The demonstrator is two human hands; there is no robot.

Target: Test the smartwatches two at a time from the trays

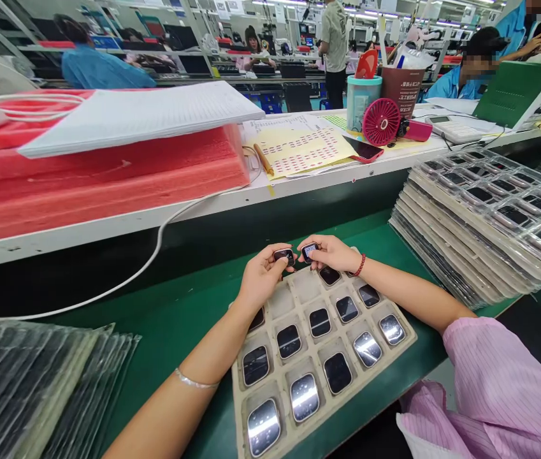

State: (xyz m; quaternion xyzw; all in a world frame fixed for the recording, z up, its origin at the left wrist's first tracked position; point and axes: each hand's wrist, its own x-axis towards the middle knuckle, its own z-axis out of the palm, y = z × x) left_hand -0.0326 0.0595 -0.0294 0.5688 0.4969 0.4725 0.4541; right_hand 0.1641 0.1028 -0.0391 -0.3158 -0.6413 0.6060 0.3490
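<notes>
My left hand (pixel 261 274) holds a small watch-like device (pixel 284 256) with a mostly dark screen, above the far edge of a beige tray. Close beside it, my right hand (pixel 334 254) grips a second device (pixel 309 252) whose screen is lit, with the thumb on its lower edge. The compartment tray (pixel 408 338) lies tilted on the green surface below both hands. Several square devices with dark, shiny faces, such as one at the front left (pixel 264 428), lie in its compartments. Two compartments near my hands hold nothing.
Stacked trays (pixel 471 236) stand at the right, and clear trays (pixel 36 389) at the lower left. A white shelf (pixel 308 175) carries red foam (pixel 108 185), papers, a pink fan (pixel 382 122) and a phone (pixel 363 150). A white cable (pixel 159 239) hangs down. People are in the background.
</notes>
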